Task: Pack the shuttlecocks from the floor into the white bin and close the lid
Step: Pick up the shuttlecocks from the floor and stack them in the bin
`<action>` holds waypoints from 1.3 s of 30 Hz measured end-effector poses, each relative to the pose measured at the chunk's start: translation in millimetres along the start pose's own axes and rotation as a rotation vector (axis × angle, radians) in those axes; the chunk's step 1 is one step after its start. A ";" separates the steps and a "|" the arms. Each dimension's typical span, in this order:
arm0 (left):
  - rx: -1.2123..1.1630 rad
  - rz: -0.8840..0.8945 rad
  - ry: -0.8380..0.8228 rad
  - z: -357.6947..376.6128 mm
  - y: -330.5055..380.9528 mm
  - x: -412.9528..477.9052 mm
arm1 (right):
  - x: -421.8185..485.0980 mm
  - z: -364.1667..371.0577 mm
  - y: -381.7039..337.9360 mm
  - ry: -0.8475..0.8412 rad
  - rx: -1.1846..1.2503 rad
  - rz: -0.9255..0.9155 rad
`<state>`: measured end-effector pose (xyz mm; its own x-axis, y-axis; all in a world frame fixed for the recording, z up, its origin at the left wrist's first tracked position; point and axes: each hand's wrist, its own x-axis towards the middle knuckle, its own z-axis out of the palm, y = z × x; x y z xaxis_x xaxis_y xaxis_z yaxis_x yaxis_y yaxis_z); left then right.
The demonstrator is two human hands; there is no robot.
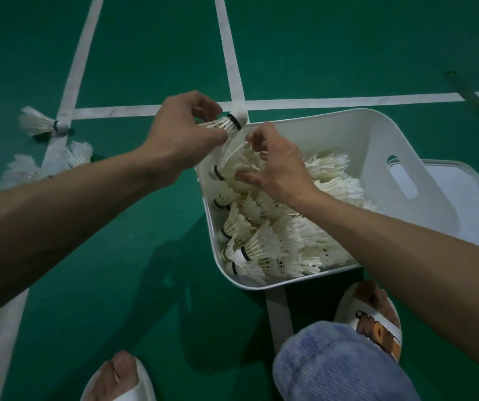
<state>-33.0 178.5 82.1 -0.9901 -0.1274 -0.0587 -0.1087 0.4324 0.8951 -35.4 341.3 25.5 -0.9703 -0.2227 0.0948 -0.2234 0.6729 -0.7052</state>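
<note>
One shuttlecock over white bin
My L hand pinches it, cork up-right, bin mouth just below fingers; R hand fingers curl on packed shuttlecocks.

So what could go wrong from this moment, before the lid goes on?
1. The left hand pinches a shuttlecock at the rim of the white bin; it may drop outside.
2. The packed shuttlecocks reach the near rim, so feathers may catch under the lid.
3. The loose shuttlecocks on the floor, far left, may be forgotten.
</note>
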 end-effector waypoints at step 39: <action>0.243 0.102 -0.487 23.3 5.9 -11.0 | -12.6 -39.4 15.2 0.127 1.156 0.483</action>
<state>-24.8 203.3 77.8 -0.9169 0.3287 -0.2265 0.0297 0.6220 0.7825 -30.3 382.1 41.3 -0.9467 -0.0139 -0.3219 0.3054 -0.3575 -0.8826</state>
